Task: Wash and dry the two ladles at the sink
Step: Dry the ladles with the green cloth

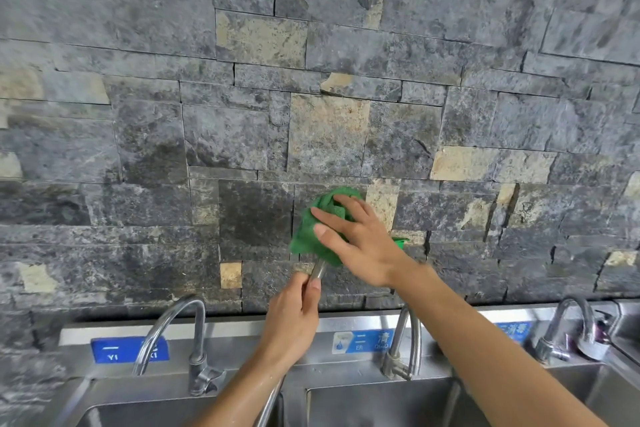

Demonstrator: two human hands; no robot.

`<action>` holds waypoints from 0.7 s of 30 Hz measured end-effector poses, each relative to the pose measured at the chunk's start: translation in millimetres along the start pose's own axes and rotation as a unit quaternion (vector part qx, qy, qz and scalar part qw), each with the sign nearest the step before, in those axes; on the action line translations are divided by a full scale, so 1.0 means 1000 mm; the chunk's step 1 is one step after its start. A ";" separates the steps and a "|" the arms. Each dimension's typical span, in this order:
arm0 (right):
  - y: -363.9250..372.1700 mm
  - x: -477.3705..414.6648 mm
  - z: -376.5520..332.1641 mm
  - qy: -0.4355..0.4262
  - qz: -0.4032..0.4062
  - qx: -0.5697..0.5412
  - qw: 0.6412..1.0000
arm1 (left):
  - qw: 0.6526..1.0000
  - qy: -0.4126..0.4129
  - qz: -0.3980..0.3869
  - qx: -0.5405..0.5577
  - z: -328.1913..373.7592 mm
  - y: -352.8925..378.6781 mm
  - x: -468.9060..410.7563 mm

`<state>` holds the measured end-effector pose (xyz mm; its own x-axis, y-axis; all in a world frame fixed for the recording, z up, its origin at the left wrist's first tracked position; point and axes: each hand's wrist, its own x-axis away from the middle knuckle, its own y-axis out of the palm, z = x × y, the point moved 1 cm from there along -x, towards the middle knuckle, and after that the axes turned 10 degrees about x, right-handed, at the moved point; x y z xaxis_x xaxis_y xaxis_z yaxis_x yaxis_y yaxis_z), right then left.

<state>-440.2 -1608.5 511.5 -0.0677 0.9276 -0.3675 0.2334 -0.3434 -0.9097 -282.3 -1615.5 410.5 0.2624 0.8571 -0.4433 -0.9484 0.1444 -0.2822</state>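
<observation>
I hold a steel ladle (318, 270) upright in front of the stone wall, above the sink. My left hand (292, 315) is closed around its handle. The bowl end is hidden inside a green cloth (308, 236) wrapped over it. My right hand (353, 239) presses on the cloth from the right, fingers spread over it. A long steel handle (268, 404) runs down below my left wrist toward the basin. A second ladle is not in view.
A stainless sink unit with separate basins (377, 402) runs along the bottom. Three curved taps stand at the back: left (188, 326), middle (407, 340), right (571, 326). Blue labels (130, 350) are fixed on the backsplash. The rough stone wall (311, 80) rises right behind.
</observation>
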 end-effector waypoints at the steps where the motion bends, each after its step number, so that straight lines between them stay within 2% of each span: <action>1: 0.002 -0.001 -0.001 0.002 0.014 0.018 1.000 | 1.000 0.006 0.001 0.001 -0.001 0.000 0.000; 4: 0.002 -0.009 -0.003 -0.009 0.116 0.115 0.987 | 0.999 0.028 -0.001 0.017 -0.001 0.002 0.002; 6: -0.003 -0.019 -0.002 0.019 0.157 0.110 0.981 | 0.999 0.041 -0.009 0.024 0.000 0.003 0.002; 9: -0.008 -0.034 0.004 0.083 0.139 0.106 0.981 | 0.998 0.058 -0.012 0.027 0.002 0.002 0.001; 12: -0.014 -0.042 0.002 0.102 0.100 -0.001 0.990 | 0.997 0.072 -0.006 0.036 0.002 -0.001 0.002; 14: -0.015 -0.042 -0.001 0.133 0.112 -0.119 0.978 | 0.997 0.072 0.001 0.034 0.002 -0.003 0.003; 16: -0.006 -0.037 -0.007 0.156 0.142 -0.148 0.966 | 0.997 0.071 0.010 0.027 0.001 -0.004 0.001; 18: 0.012 -0.025 -0.014 0.123 0.193 -0.031 0.973 | 0.997 0.067 0.018 0.025 0.003 -0.004 -0.003; 21: 0.019 -0.022 -0.023 0.033 0.245 0.141 0.959 | 0.997 0.066 0.025 0.030 0.006 -0.005 -0.008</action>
<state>-411.8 -1631.9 506.6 0.0479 0.6488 -0.7594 -0.0505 -0.7578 -0.6506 -281.2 -1619.6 420.8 0.2318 0.7926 -0.5639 -0.9688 0.1359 -0.2071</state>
